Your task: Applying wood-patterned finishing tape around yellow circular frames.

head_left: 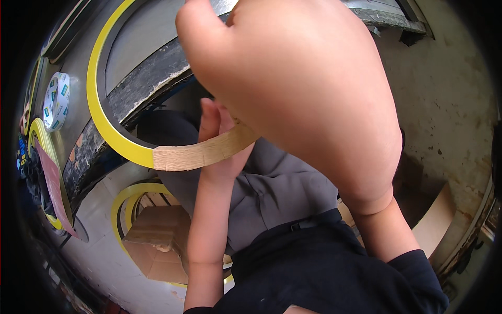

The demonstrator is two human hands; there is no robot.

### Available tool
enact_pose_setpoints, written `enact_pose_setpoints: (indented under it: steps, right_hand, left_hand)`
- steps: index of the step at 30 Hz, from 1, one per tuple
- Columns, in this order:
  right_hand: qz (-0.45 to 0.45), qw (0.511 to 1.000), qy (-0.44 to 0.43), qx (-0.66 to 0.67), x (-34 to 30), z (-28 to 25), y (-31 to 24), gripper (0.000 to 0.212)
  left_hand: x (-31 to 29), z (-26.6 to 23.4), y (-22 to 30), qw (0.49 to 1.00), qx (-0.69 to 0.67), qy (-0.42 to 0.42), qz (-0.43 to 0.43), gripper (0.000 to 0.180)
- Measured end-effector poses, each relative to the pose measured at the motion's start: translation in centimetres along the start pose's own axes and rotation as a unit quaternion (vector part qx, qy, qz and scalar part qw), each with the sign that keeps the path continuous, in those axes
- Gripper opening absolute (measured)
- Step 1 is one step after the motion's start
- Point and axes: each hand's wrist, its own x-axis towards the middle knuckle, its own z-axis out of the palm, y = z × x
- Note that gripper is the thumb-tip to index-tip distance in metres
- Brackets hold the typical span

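A large yellow ring [94,99] with a dark inner side tilts up in front of me, running out past the top edge. Along its lower stretch, rough tan tape [191,156] covers the band. My left hand [226,118] is closed on this taped part, thumb up and the band crossing in front of the palm. Very near the camera, my right hand [293,68] looms above the ring and covers its right side. Its thumb points to the top edge; the other fingers are hidden, so what it holds cannot be seen.
A tape roll with a printed side [56,102] stands on the grey worktop at left, near more yellow rings [39,128] and a pink strip [51,180]. The worktop has a worn black edge [149,76]. Below sits a cardboard box [157,235] among yellow rings. A stained wall rises right.
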Motion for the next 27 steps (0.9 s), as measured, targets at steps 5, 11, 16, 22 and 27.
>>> enact_pose_setpoints:
  steps: [5, 11, 16, 22, 27]
  right_hand:
    - [-0.038, 0.998, 0.041, -0.003, -0.2, 0.1, 0.1, 0.003]
    - [-0.079, 0.993, 0.092, -0.006, 1.4, 1.2, 3.0, 0.003]
    - [-0.092, 0.992, 0.081, 0.007, -1.8, -1.6, 1.8, 0.01]
    - [0.053, 0.998, 0.002, 0.043, -10.3, -1.1, 1.7, 0.045]
    - [0.1, 0.993, 0.013, 0.059, -11.2, 1.8, 1.4, 0.062]
  left_hand:
    - [0.8, -1.8, 1.2, 0.987, -0.067, 0.108, -0.094, 0.046]
    - [1.6, -0.6, 0.9, 0.975, -0.196, -0.004, -0.101, 0.047]
    - [2.5, -0.8, -0.5, 0.995, -0.087, -0.02, -0.042, 0.08]
    - [-0.4, -1.6, -3.0, 0.996, -0.041, 0.08, 0.011, 0.064]
    - [-2.2, -4.2, -3.8, 0.999, 0.022, 0.013, -0.024, 0.058]
